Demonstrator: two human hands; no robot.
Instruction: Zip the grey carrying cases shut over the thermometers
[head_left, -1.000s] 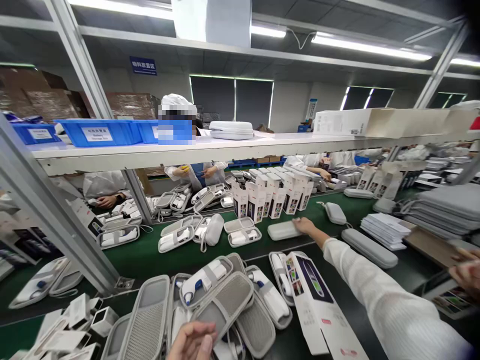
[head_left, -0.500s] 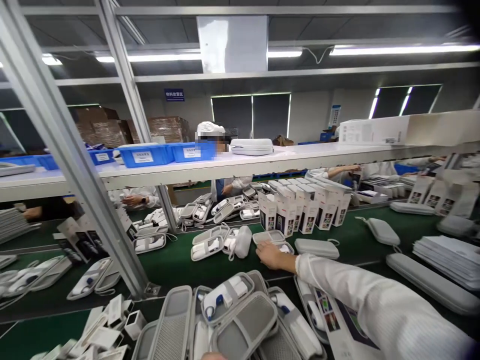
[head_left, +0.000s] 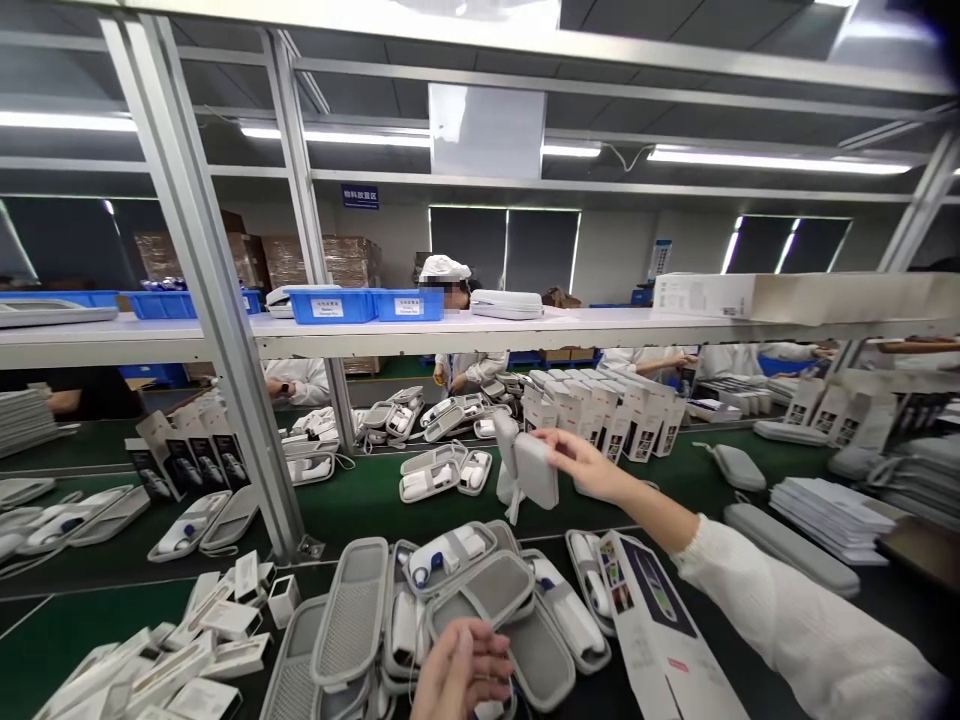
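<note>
My right hand [head_left: 577, 460] grips the edge of a grey carrying case [head_left: 536, 470], lifted above the green belt with its halves partly unfolded and their outer sides toward me. What lies inside is hidden. At the bottom middle my left hand [head_left: 465, 670] is open and holds nothing, its fingers loosely bent. It hovers in front of a pile of unfolded grey cases, one with an empty mesh lining [head_left: 351, 610]. Another of them holds a white and blue handheld device [head_left: 450, 555] under a strap. An opened white printed box [head_left: 660, 620] lies to the right.
Small white boxes [head_left: 232, 620] are heaped at lower left beside a metal post [head_left: 240, 420]. Upright printed boxes [head_left: 645, 425] stand across the belt [head_left: 360, 510]. White booklets [head_left: 825, 515] are stacked at right. Blue bins [head_left: 330, 306] sit on the shelf [head_left: 585, 330]; co-workers are behind.
My right hand has picked the grey case up off the belt and brought it nearer. My left hand has risen further into view. The head view has shifted.
</note>
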